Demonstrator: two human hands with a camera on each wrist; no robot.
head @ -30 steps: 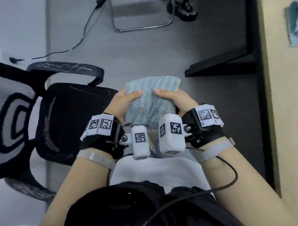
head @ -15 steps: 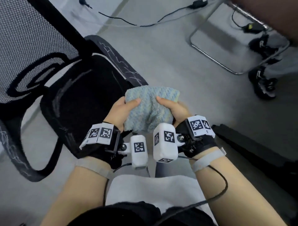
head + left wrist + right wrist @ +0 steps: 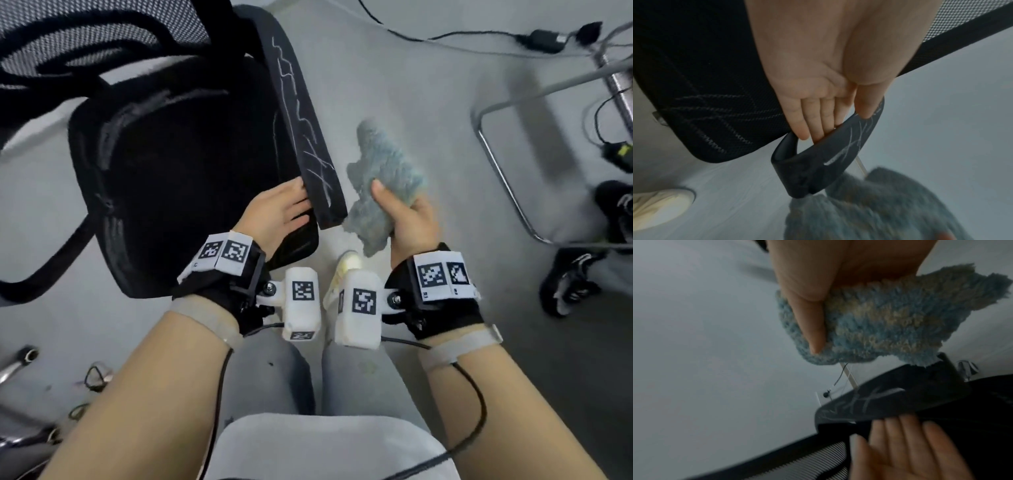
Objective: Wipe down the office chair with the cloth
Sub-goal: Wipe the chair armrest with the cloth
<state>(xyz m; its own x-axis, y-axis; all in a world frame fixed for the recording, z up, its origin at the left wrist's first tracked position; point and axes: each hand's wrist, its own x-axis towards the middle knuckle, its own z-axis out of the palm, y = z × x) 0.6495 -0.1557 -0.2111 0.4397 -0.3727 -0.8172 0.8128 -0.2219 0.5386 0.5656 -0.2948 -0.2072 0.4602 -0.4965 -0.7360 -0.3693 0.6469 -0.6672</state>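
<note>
A black office chair stands at upper left in the head view, with a mesh back (image 3: 68, 27), a dark seat (image 3: 178, 154) and an armrest (image 3: 301, 113) streaked with white marks. My left hand (image 3: 284, 209) reaches to the armrest's near end with fingers (image 3: 813, 125) straight against its underside and the thumb resting by its top edge. The armrest (image 3: 838, 154) fills the middle of the left wrist view. My right hand (image 3: 400, 212) grips a bunched blue-grey fluffy cloth (image 3: 383, 171) just right of the armrest, apart from it. The thumb presses into the cloth (image 3: 890, 324).
A bent metal tube frame (image 3: 496, 144) stands on the grey floor at the right, with cables and a power adaptor (image 3: 544, 36) behind it. Another person's black shoes (image 3: 575, 284) are at far right. My pale shoe (image 3: 346, 263) is below the cloth. Loose wires (image 3: 96, 377) lie at lower left.
My left hand has let go of the cloth and moved left to the armrest. The right hand now holds the cloth alone, bunched up. The view has swung towards the chair.
</note>
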